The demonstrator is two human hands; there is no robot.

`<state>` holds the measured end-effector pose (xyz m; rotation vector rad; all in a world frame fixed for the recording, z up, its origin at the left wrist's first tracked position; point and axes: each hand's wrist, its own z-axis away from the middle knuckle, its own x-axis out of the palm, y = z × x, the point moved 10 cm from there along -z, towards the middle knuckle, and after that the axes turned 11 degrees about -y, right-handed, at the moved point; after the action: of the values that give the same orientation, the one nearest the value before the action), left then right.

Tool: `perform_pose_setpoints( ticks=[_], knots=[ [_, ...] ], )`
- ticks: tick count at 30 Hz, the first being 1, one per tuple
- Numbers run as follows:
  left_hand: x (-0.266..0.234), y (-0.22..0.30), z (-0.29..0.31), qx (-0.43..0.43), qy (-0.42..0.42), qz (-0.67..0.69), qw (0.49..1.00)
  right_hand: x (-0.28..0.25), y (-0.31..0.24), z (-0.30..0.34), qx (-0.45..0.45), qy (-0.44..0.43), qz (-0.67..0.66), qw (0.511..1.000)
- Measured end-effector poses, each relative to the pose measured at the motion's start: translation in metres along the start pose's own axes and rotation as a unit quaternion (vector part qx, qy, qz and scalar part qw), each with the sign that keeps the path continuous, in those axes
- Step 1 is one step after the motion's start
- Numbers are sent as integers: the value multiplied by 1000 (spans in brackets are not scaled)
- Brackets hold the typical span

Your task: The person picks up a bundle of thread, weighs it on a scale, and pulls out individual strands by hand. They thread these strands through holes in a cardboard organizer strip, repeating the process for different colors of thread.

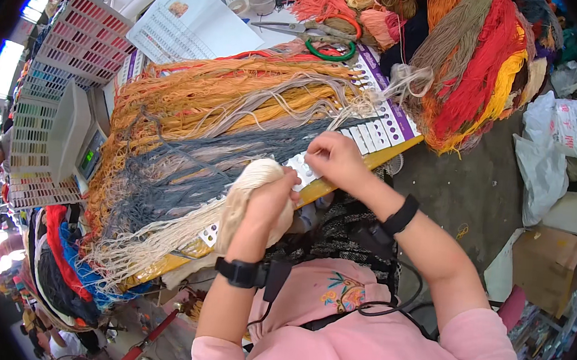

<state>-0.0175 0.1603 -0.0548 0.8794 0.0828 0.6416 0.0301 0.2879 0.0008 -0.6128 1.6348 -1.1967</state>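
Note:
My left hand is closed around a thick cream thread skein, held over the table's near edge. Just right of it, my right hand is pinched at a white punched card; what its fingertips hold, if anything, is too small to make out. More white cards with holes line the edge to the right. Across the table lie long rows of loose threads: cream threads nearest me, blue-grey threads beyond, and orange-gold threads farther back. The cards' far ends are hidden under the threads.
Scissors with red and green handles lie at the back beside a printed sheet. Colourful skeins hang at the right corner. Upright colour-sample panels and a scale stand left. Plastic bags and cardboard sit right.

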Motion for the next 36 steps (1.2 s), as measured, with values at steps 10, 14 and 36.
perform_pose_setpoints(
  ticks=[10,14,36],
  knots=[
    [7,-3,-8,2,-16,183,983,15,-34,16,-160,-2,145,976],
    [3,-14,-18,11,20,169,985,18,-27,15,-164,-21,116,979],
    [-163,53,111,117,187,151,964,24,-13,10,-83,-51,180,979]
  ],
)
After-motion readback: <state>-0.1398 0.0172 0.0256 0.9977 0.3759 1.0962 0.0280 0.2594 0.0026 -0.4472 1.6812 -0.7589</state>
